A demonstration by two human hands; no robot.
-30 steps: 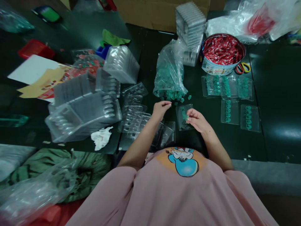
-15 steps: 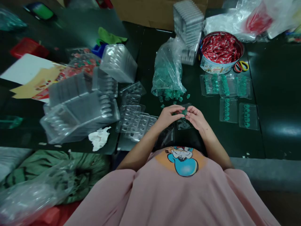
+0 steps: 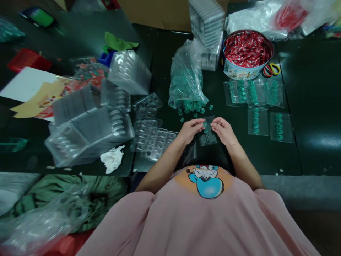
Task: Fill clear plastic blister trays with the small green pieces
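Observation:
A clear plastic tray (image 3: 208, 138) lies in front of me, with a few green pieces (image 3: 205, 127) in its upper part. My left hand (image 3: 192, 129) is at the tray's left edge, its thumb and fingertips pinched together beside the green pieces; what they hold is too small to tell. On the other side, my right hand (image 3: 223, 131) has its fingertips drawn together at the tray's right edge, and its grip is unclear. Just beyond, a clear bag (image 3: 186, 76) spills green pieces onto the dark table (image 3: 239, 153).
Filled trays (image 3: 281, 128) lie to the right, below scissors (image 3: 271, 70) and a round tin (image 3: 242, 72) of red packets. Loose clear trays (image 3: 157, 142) and large tray stacks (image 3: 90, 131) occupy the left. Another stack (image 3: 206, 23) stands behind the bag.
My hands have moved apart, uncovering more of the tray and the green pieces in it. The whole view has shifted slightly.

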